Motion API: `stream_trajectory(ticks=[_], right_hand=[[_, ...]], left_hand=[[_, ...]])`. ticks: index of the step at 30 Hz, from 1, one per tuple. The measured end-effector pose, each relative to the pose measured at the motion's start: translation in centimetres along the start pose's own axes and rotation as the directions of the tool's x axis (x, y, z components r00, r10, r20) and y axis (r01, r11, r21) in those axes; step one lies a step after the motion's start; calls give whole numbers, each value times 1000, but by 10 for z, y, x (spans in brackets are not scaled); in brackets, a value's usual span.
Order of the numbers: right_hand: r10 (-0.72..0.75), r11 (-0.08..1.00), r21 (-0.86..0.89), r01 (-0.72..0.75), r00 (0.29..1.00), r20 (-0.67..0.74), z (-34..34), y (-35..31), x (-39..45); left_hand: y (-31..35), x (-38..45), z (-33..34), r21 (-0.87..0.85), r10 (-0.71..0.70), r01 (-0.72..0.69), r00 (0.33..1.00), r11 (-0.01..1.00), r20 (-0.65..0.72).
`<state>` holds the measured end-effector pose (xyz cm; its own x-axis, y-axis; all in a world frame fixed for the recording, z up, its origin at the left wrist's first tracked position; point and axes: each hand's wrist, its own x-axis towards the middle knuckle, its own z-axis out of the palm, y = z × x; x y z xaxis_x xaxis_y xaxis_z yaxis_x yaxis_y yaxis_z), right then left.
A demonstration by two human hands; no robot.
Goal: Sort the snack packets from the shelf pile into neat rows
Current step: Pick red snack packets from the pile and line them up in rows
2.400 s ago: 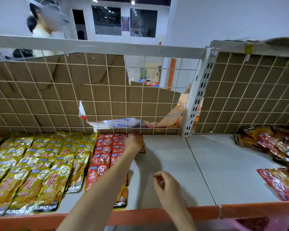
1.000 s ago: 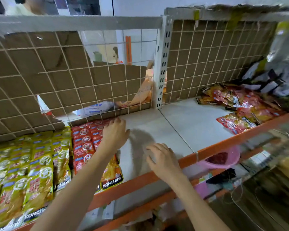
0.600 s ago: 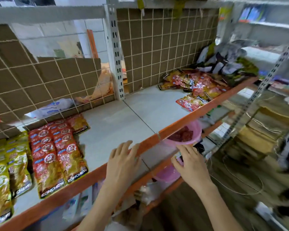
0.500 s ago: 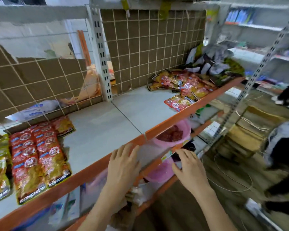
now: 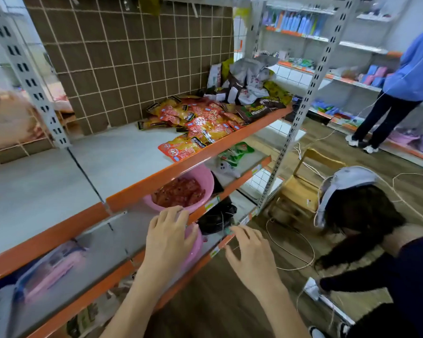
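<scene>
Glossy crinkled snack packets (image 5: 200,125) heaped on smooth grey shelf (image 5: 108,162).

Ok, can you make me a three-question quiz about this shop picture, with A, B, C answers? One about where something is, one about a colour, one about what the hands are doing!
1. Where is the pile of red and yellow snack packets?
A. on the floor
B. on the top orange-edged shelf, toward its right end
C. in the pink bowl

2. What colour is the bowl under that shelf?
A. pink
B. blue
C. green

3. What are the left hand and right hand doing?
A. each gripping a packet
B. holding the wooden chair
C. open, holding nothing

Answers:
1 B, the packets lie heaped on the grey shelf board near the metal post.
2 A, its rim is pink.
3 C, the fingers are spread and no packet is in them.
</scene>
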<state>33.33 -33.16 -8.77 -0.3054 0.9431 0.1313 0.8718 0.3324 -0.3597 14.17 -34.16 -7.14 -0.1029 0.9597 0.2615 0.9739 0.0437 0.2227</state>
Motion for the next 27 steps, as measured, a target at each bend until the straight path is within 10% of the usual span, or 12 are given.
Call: stream_trajectory(ticks=[27], right_hand=[[-72,973,220,70,997,-1,-44,61,372]], left_hand=[[-35,359,27,-252,-188,190,982,949,32]])
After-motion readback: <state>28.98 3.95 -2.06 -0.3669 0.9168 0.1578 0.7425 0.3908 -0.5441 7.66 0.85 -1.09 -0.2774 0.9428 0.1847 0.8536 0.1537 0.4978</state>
